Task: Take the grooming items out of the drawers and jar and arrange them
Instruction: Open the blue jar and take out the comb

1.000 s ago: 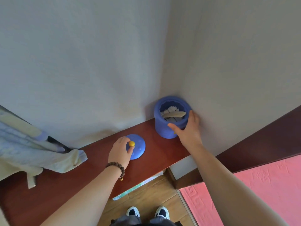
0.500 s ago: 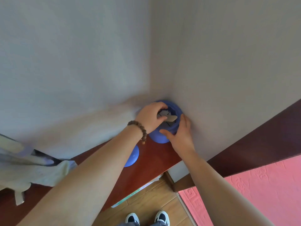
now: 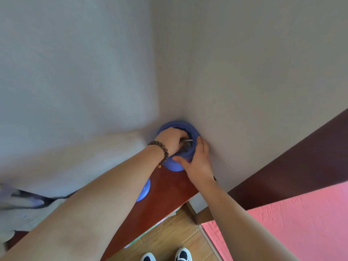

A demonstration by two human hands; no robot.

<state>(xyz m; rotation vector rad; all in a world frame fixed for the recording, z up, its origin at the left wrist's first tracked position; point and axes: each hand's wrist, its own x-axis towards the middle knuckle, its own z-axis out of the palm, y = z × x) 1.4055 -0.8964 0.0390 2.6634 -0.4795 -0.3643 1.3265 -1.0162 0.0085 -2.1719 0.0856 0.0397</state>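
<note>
A blue jar (image 3: 175, 165) stands without its lid in the corner, on a reddish-brown wooden shelf (image 3: 169, 187). My left hand (image 3: 171, 140), with a bead bracelet on its wrist, reaches into the jar's mouth. Its fingers curl round the grooming items inside, and a thin pale item (image 3: 188, 140) sticks out beside the fingertips. My right hand (image 3: 197, 161) grips the jar's right side, thumb in front and fingers against the wall side. The jar's blue lid (image 3: 145, 189) lies on the shelf to the left, mostly hidden behind my left forearm.
Two plain walls meet just behind the jar. A pale cloth (image 3: 22, 210) lies on the shelf at far left. A dark wooden rail (image 3: 301, 157) runs along the right above a pink surface (image 3: 301, 213). Below are a wooden floor and my shoes (image 3: 182, 255).
My left hand left the lid on the shelf, moved right to the jar and has gone deeper into its mouth. The right hand stays on the jar. The view has shifted left.
</note>
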